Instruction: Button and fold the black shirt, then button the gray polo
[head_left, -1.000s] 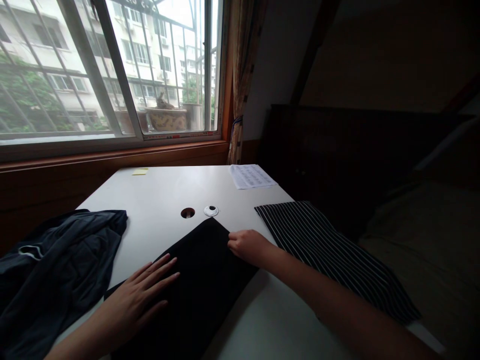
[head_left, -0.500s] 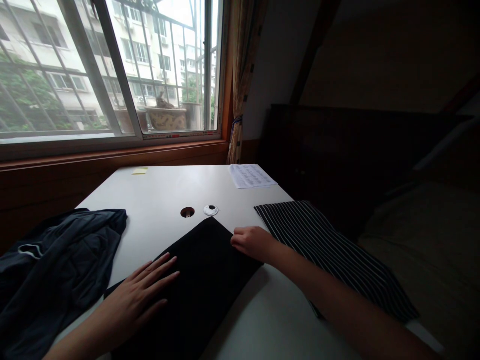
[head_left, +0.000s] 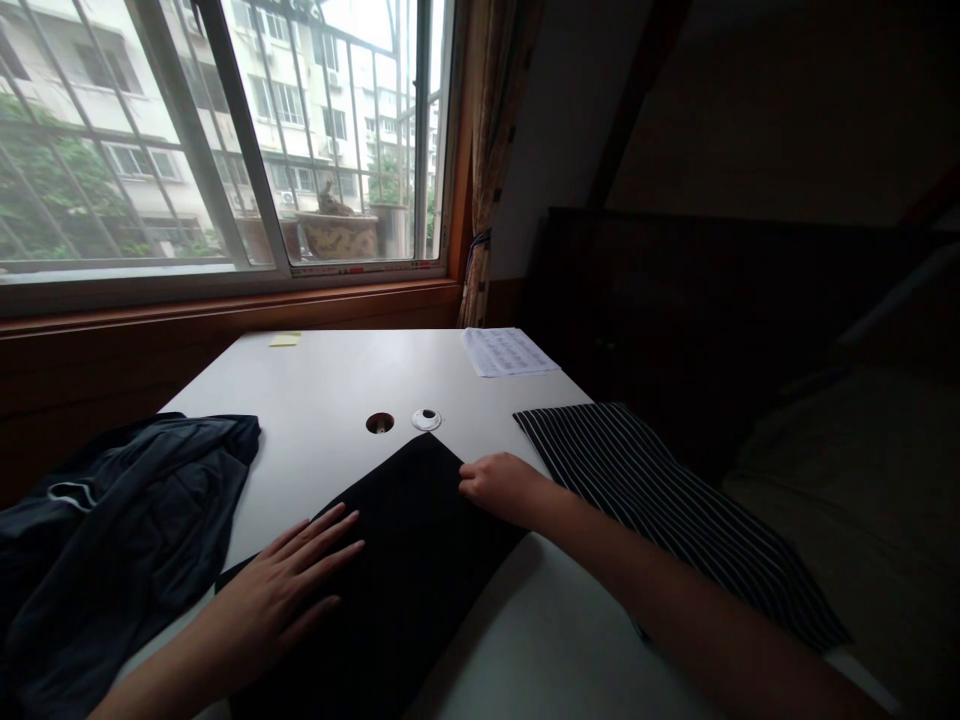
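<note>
We are mid-fold on the black cloth [head_left: 405, 560], which lies on the desk [head_left: 330, 380]. Our left hand [head_left: 289, 590] presses it flat, fingers spread; our right hand [head_left: 502, 488] pinches its right edge. Next, we judge, comes squaring that edge beside the striped cloth [head_left: 660, 510].

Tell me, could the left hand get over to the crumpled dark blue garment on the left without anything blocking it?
Probably yes. The left hand lies flat on the folded black cloth, and the dark blue garment sits just to its left on the white table. Only bare tabletop shows between them.
</note>
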